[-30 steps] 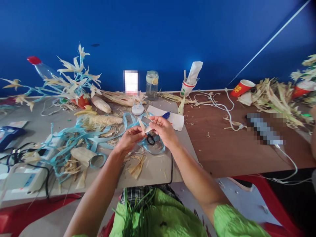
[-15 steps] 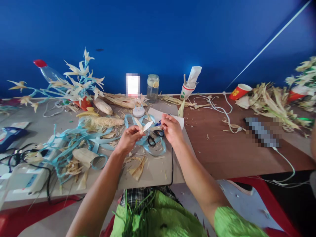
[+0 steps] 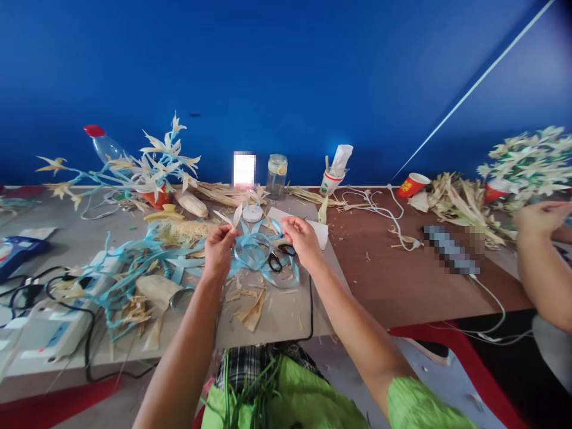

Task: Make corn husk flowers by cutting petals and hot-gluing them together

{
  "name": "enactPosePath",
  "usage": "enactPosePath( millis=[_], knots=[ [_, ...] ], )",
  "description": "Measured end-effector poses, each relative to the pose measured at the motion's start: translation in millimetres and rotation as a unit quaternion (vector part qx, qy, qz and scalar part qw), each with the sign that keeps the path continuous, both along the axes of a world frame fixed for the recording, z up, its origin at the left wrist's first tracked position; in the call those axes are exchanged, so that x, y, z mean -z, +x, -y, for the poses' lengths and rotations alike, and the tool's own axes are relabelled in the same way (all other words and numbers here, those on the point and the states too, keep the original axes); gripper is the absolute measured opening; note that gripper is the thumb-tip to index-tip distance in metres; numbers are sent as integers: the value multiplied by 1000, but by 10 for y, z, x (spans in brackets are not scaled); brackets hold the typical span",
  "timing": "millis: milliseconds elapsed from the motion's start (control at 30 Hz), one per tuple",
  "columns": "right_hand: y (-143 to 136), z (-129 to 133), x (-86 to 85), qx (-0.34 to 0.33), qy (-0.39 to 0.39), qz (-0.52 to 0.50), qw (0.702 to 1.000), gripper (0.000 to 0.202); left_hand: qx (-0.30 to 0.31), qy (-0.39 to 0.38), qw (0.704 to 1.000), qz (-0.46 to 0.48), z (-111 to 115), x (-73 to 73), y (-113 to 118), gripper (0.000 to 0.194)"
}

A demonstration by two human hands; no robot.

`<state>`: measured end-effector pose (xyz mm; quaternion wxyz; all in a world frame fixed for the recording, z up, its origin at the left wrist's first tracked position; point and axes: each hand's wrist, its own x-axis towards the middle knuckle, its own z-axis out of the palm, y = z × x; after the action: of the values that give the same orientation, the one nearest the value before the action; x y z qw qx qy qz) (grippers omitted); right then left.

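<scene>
Pale corn husk petals [image 3: 236, 217] stick up from the fingertips of my left hand [image 3: 218, 249], which is closed in a pinch on them. My right hand [image 3: 304, 239] is also pinched, a short way to the right; whatever lies between its fingertips is too small to make out. Between and below the hands, a tangle of light blue ribbon [image 3: 252, 249] lies on the table. Black-handled scissors [image 3: 275, 262] rest on it beside my right hand, their blades partly hidden. A white sheet [image 3: 319, 233] lies behind that hand. Loose husk scraps [image 3: 254, 310] lie nearer the table's front edge.
Left stand a husk-flower branch [image 3: 163, 149], a power strip [image 3: 67, 328] with cables, and a dried cob [image 3: 183, 231]. A glass jar [image 3: 277, 177] and white cup [image 3: 331, 183] line the back. Rightward are a phone [image 3: 451, 249], husks [image 3: 460, 205] and another person's hand [image 3: 543, 217].
My left hand has moved left with the husk petals, widening the gap between my hands. My right hand stays pinched. The view has shifted, and another person's arms now show at right.
</scene>
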<state>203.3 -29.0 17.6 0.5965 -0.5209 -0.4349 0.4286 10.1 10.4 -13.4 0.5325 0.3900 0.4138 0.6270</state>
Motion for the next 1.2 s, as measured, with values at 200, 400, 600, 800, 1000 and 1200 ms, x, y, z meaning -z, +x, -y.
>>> enactPosePath(
  millis=[200, 400, 600, 800, 1000, 1200],
  knots=[
    [1, 10, -113, -53, -23, 215, 975, 36, -21, 7, 1000, 23, -11, -20, -23, 24],
    [170, -9, -175, 48, 19, 324, 944, 22, -18, 6, 1000, 16, -7, -19, -14, 27],
    [438, 203, -126, 28, -54, 475, 878, 23, -17, 13, 1000, 3, -3, 3, 25, 27],
    [490, 203, 2, 6, -163, 604, 780, 38, -12, 13, 1000, -1, -11, 28, 38, 27],
    [427, 130, 55, -65, -217, 618, 753, 43, -4, 7, 1000, 6, -1, 36, 50, 28],
    [522, 87, 190, -70, -195, 567, 797, 32, 3, 7, 1000, 13, 15, 33, 39, 25]
  ],
)
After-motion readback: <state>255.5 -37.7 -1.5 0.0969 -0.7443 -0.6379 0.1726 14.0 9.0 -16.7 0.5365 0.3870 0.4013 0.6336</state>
